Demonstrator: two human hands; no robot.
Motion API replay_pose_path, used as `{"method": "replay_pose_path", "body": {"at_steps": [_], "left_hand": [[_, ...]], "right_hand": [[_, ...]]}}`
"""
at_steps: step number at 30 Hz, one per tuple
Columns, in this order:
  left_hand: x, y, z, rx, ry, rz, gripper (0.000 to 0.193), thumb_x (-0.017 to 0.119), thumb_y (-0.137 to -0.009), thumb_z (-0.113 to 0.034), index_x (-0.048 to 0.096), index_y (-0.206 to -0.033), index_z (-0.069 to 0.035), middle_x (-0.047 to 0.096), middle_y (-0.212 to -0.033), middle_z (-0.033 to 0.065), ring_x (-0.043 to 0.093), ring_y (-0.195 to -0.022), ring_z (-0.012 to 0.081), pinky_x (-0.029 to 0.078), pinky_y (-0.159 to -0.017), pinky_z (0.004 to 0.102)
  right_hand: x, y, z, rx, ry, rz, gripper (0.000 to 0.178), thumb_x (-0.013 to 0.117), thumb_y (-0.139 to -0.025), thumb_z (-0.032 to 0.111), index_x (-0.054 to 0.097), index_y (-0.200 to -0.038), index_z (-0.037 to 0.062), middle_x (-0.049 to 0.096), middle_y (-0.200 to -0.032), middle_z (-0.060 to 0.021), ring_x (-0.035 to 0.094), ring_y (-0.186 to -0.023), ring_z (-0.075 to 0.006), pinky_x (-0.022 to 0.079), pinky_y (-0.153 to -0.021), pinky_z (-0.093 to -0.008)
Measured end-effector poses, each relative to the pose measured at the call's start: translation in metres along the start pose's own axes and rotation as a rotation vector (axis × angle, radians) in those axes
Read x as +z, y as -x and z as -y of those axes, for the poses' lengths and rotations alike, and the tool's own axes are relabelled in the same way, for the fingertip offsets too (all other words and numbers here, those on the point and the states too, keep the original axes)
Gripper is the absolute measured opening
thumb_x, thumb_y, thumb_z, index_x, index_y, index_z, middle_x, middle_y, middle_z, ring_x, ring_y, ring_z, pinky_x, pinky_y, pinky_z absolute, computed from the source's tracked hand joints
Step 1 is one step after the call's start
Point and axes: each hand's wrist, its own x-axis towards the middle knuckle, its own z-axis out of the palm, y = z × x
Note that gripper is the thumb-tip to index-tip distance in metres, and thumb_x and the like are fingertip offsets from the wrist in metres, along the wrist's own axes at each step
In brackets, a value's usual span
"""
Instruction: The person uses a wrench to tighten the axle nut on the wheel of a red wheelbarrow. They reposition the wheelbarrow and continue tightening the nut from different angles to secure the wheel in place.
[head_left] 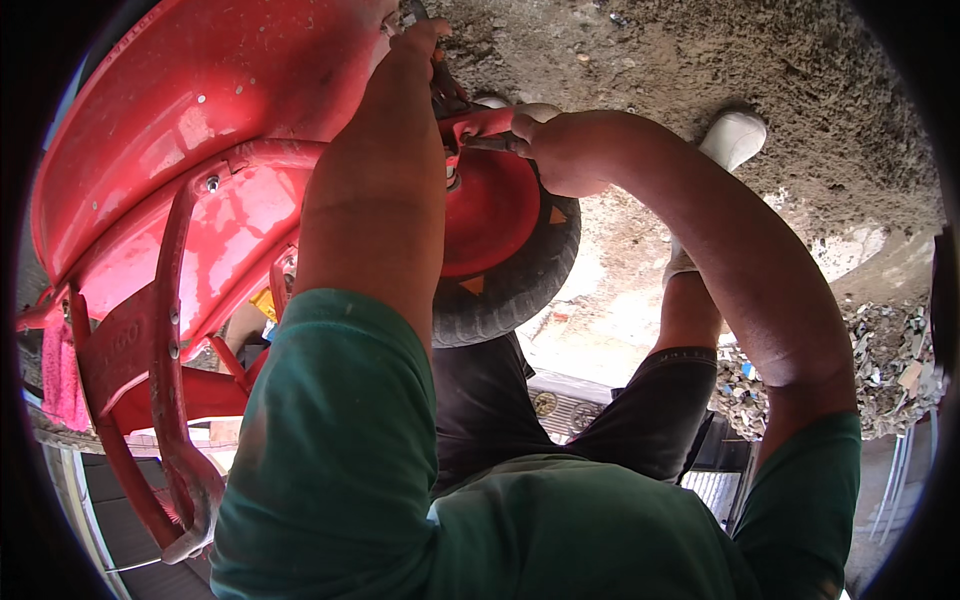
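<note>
the wheel (505, 255) of the red wheelbarrow (190, 110) sits in front of me, turned up, with its red hub facing me and the black tyre curving round the lower right side. my right hand (560, 150) is at the top of the hub, by the red bracket (480, 122) that holds the axle, closed into a fist round a thin dark tool (490, 143) that pokes out to the left toward the bracket. my left hand (420, 40) reaches up past the wheel to the edge of the tray; my forearm hides most of it, so i cannot tell whether the fingers are spread or closed, only that the fingertips are up against something dark and metal there.

the red tray fills the upper left, and the red frame (160, 330) runs down from it to the lower left. a pink cloth (62, 375) hangs at the far left. below the wheel are my dark shorts (600, 420) and my green sleeves (340, 450). my foot in a white shoe (735, 135) stands on the rough dirt ground (700, 60), and a heap of rubble (880, 360) lies at the right.
</note>
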Motion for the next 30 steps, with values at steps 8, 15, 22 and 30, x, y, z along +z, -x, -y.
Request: {"method": "replay_pose_path", "body": {"at_steps": [8, 15, 22, 30], "left_hand": [[-0.004, -0.021, 0.010, 0.014, 0.028, -0.012, 0.095, 0.075, -0.069, -0.023, 0.016, -0.135, 0.010, 0.054, -0.075, 0.0144, 0.053, -0.065, 0.0219, 0.046, -0.064, 0.0426], [-0.001, -0.015, 0.007, -0.020, 0.105, 0.028, 0.095, 0.075, -0.067, -0.020, 0.015, -0.134, 0.010, 0.053, -0.072, 0.0153, 0.053, -0.061, 0.0223, 0.046, -0.061, 0.0410], [-0.002, 0.004, -0.001, -0.031, 0.046, -0.005, 0.096, 0.075, -0.066, -0.020, 0.015, -0.136, 0.009, 0.053, -0.073, 0.0148, 0.052, -0.060, 0.0218, 0.045, -0.061, 0.0424], [0.004, 0.005, -0.002, -0.008, 0.084, -0.113, 0.039, 0.074, -0.067, -0.025, 0.060, -0.093, 0.001, 0.048, -0.074, 0.0097, 0.045, -0.060, 0.0222, 0.043, -0.052, 0.0436]], "right_hand": [[-0.020, -0.001, 0.015, 0.138, -0.333, 0.168, 0.079, 0.047, -0.084, 0.004, 0.006, -0.149, 0.0218, 0.053, -0.124, -0.0220, 0.065, -0.062, -0.0314, 0.056, -0.050, -0.0367], [-0.008, -0.003, 0.008, 0.110, -0.275, 0.081, 0.082, 0.055, -0.084, 0.008, 0.006, -0.148, 0.0117, 0.052, -0.126, -0.0232, 0.063, -0.101, -0.0320, 0.057, -0.071, -0.0414], [-0.005, 0.007, 0.001, 0.085, -0.992, 0.331, 0.063, 0.056, -0.091, 0.012, 0.020, -0.142, 0.0033, 0.059, -0.109, -0.0232, 0.059, -0.104, -0.0364, 0.052, -0.083, -0.0463], [0.018, 0.016, 0.005, 0.088, -0.782, 0.025, 0.046, 0.049, -0.087, 0.003, 0.034, -0.130, 0.0035, 0.060, -0.089, -0.0171, 0.065, -0.079, -0.0258, 0.056, -0.069, -0.0398]]}}
